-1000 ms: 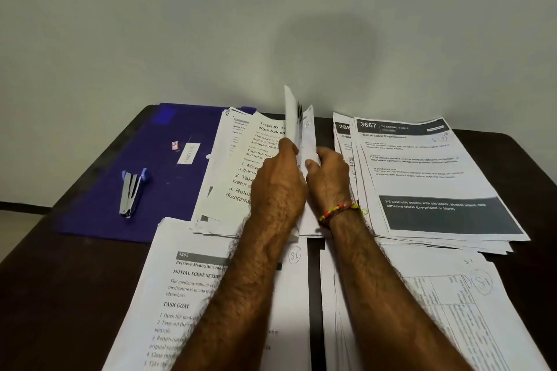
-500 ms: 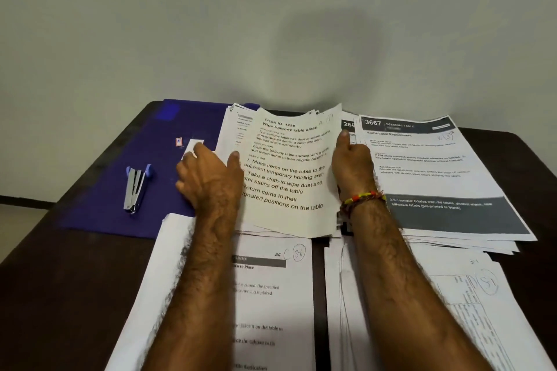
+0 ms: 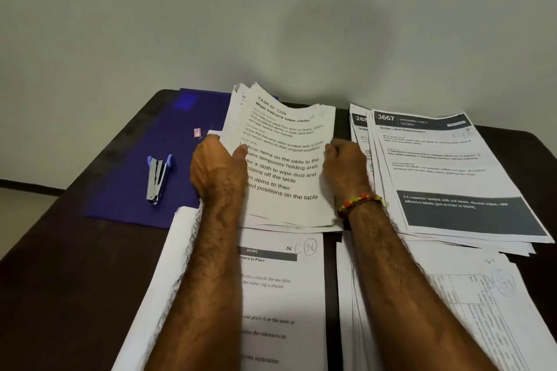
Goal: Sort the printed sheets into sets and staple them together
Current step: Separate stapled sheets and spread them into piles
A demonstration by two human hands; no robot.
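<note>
- The landmark here is the stapler (image 3: 158,179). It lies on a purple folder (image 3: 144,159) on the dark table (image 3: 45,280).
- Just to the right of the stapler, past the folder's edge, both hands hold one stack of printed sheets (image 3: 286,166). The top page reads "Wipe balcony table clean".
- The left hand (image 3: 218,172) grips the stack's left edge, the side nearer the stapler. Its thumb lies on top of the page and its fingers curl under.
- The right hand (image 3: 346,169) grips the stack's right edge, the side away from the stapler. Its fingers are curled around the paper. A beaded band (image 3: 360,202) sits on that wrist.
- The far end of the stack is lifted off the table, and the near end rests on the pile below.
- I think the step in hand is squaring up this set, so all the edges line up.
- Far to the right of the stapler is another pile with "3667" on top (image 3: 446,172). Two more piles lie nearer the person, one marked "S6" (image 3: 283,295) and one with a table printed on it (image 3: 452,310).
- None of the piles shows a staple that I can make out.
- The next move likely needs one hand to keep the set pinched tight while the other reaches left for the stapler.
- The set's corner must stay even, or the pages will be stapled crooked.
</note>
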